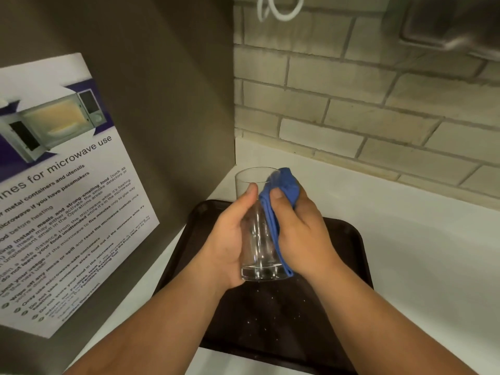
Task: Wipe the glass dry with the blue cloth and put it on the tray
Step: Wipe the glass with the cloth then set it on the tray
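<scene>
1 glass (258,228) clamped in left hand (230,239); right hand (300,231) grips 1 blue cloth (281,190) above 1 tray (349,239).

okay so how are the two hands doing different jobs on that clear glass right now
The left hand grips the clear drinking glass bare, thumb up near the rim, steadying it upright. The right hand does not touch the glass directly; it presses the folded blue cloth against the glass's side, thumb on the cloth. The left hand holds only the glass, the right only the cloth. Both are raised above the dark brown plastic tray.
</scene>
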Demonstrator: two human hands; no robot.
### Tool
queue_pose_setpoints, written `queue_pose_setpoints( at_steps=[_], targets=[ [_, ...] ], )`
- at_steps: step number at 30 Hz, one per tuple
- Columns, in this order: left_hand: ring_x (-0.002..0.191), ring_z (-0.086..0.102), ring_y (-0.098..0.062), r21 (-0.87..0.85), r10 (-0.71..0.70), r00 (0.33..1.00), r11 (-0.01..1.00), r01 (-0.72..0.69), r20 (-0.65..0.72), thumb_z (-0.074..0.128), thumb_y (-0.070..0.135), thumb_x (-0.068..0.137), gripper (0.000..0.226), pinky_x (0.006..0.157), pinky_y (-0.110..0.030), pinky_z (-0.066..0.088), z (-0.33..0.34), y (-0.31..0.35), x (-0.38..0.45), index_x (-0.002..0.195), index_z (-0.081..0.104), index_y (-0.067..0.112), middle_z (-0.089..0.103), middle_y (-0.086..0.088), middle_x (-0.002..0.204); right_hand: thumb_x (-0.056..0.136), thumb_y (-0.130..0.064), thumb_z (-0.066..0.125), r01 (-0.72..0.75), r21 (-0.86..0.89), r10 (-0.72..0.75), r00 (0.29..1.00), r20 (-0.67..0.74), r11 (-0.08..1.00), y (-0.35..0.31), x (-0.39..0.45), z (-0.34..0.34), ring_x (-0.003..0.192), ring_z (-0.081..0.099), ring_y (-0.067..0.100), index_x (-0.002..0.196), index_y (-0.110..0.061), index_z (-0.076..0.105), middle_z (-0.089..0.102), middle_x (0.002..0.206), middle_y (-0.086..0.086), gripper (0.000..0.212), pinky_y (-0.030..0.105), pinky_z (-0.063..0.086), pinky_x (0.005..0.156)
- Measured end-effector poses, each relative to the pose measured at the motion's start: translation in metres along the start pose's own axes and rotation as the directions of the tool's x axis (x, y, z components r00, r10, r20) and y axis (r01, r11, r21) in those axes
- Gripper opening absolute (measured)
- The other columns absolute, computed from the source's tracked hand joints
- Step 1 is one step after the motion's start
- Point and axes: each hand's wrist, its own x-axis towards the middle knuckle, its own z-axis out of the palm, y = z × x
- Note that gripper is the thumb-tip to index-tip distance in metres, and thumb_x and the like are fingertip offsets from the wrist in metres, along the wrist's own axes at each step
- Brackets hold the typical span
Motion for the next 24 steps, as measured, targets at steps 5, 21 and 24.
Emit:
queue_pose_setpoints(
  at_steps=[5, 21, 24],
  targets=[
    [0.105, 0.079, -0.03, -0.06, -0.007, 0.998, 0.998, 0.003, -0.067, 0.069, 0.071, 0.081, 0.07, 0.086, -0.043, 0.063, -0.007, 0.001, 0.005, 0.118, 0.082, 0.012, 0.083, -0.013, 0.113, 0.102, -0.049, 0.048, -0.257, 0.199, 0.247, 0.966, 0.073, 0.946, 0.003, -0.005, 0.0, 0.073, 0.074, 0.013, 0.093, -0.022, 0.07, 0.076, 0.079, 0.0, 0.036, 0.034, 0.059, 0.073],
    [0.113, 0.075, -0.034, -0.015, -0.106, 0.989, 0.994, 0.105, -0.099, 0.055, 0.076, 0.088, 0.075, 0.096, -0.047, 0.061, -0.004, 0.003, -0.007, 0.124, 0.079, 0.014, 0.079, -0.017, 0.122, 0.089, -0.063, 0.045, 0.052, -0.165, -0.047, 0.998, 0.032, 0.985, -0.003, -0.023, -0.004, 0.096, 0.067, 0.008, 0.132, -0.025, 0.053, 0.064, 0.109, -0.002, 0.058, 0.024, 0.056, 0.084],
    [0.11, 0.074, -0.036, -0.063, -0.087, 0.996, 0.994, 0.088, 0.006, 0.052, 0.076, 0.089, 0.079, 0.097, -0.055, 0.058, 0.005, 0.003, -0.009, 0.134, 0.072, 0.014, 0.076, -0.018, 0.125, 0.098, -0.058, 0.045, -0.127, 0.098, 0.133, 0.99, -0.054, 0.987, -0.013, 0.006, -0.013, 0.074, 0.075, 0.015, 0.089, -0.036, 0.074, 0.077, 0.08, 0.005, 0.037, 0.032, 0.061, 0.072]
  ],
)
